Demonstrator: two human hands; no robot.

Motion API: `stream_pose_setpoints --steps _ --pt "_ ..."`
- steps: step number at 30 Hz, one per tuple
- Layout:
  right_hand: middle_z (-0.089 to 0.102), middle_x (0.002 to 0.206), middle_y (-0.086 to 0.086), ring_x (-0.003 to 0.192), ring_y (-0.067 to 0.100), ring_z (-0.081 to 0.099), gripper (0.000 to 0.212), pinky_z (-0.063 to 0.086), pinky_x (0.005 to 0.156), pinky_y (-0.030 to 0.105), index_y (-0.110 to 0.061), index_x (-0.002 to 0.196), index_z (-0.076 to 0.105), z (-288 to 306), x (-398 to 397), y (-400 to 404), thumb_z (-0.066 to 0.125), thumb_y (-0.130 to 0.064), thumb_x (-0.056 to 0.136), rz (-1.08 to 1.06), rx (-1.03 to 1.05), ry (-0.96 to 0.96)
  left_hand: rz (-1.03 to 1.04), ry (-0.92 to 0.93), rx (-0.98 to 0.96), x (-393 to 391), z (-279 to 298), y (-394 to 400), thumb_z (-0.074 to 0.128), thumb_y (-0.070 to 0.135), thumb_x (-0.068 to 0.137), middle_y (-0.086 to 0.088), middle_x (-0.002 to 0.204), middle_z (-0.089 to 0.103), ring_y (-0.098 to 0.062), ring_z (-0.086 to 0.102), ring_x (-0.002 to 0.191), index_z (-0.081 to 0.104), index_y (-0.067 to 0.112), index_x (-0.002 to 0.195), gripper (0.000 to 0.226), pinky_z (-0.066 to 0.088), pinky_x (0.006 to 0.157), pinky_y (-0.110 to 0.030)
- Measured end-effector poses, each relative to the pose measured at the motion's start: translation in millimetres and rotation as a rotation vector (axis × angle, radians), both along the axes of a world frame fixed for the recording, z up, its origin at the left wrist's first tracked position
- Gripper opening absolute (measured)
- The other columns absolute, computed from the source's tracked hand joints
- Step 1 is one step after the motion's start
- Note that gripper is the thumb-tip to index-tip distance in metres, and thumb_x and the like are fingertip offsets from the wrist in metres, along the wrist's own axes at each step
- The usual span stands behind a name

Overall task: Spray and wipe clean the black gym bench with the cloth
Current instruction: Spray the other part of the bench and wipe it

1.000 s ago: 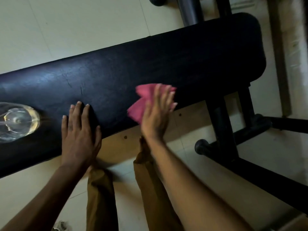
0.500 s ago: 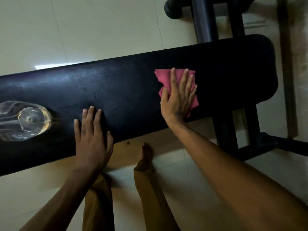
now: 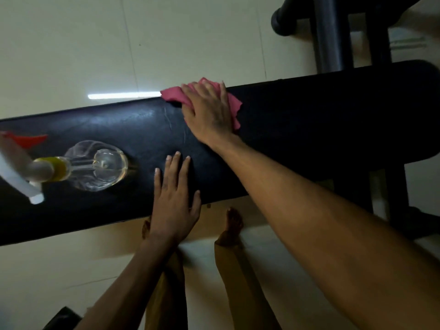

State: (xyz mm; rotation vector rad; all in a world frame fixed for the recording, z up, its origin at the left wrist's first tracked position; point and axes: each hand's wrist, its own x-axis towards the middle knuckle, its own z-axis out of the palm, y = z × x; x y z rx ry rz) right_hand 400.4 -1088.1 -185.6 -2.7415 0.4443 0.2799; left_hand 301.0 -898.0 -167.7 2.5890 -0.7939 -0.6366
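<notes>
Hands: two. The right hand (image 3: 209, 110) lies flat with fingers spread on the cloth, pressing it down, not pinching it. The left hand (image 3: 175, 198) rests palm down, fingers spread, on the near part of the padding, holding nothing.
Cloth: one pink cloth (image 3: 234, 106), crumpled under the right hand at the far edge of the bench, a corner sticking out past that edge.
Bench: one black gym bench (image 3: 321, 129), running across the view from left to right; its padded top shows creases and a dull shine near the middle.
Spray bottle: one clear spray bottle (image 3: 100, 165) standing upright on the padding to the left of the left hand, with a white head and a red trigger.
Feet: two bare feet below the near edge of the bench, with tan trouser legs.
Floor: pale tiles with thin joints; a bright strip of light reflects just beyond the bench.
Frame: dark metal legs and tubes at the right.
Writing: none readable on the bottle.
</notes>
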Motion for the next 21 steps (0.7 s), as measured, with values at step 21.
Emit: stream_pose_setpoints --steps 21 --pt "0.004 0.169 0.006 0.155 0.029 -0.001 0.057 0.003 0.123 0.057 -0.032 0.159 0.016 -9.3 -163.8 63.7 0.024 -0.045 0.104 -0.992 -0.049 -0.127 -0.013 -0.064 -0.031 -0.4 -5.5 96.6 0.059 0.023 0.097 -0.012 0.168 0.015 -0.026 0.009 0.156 0.023 0.013 0.159 0.072 0.009 0.128 -0.043"
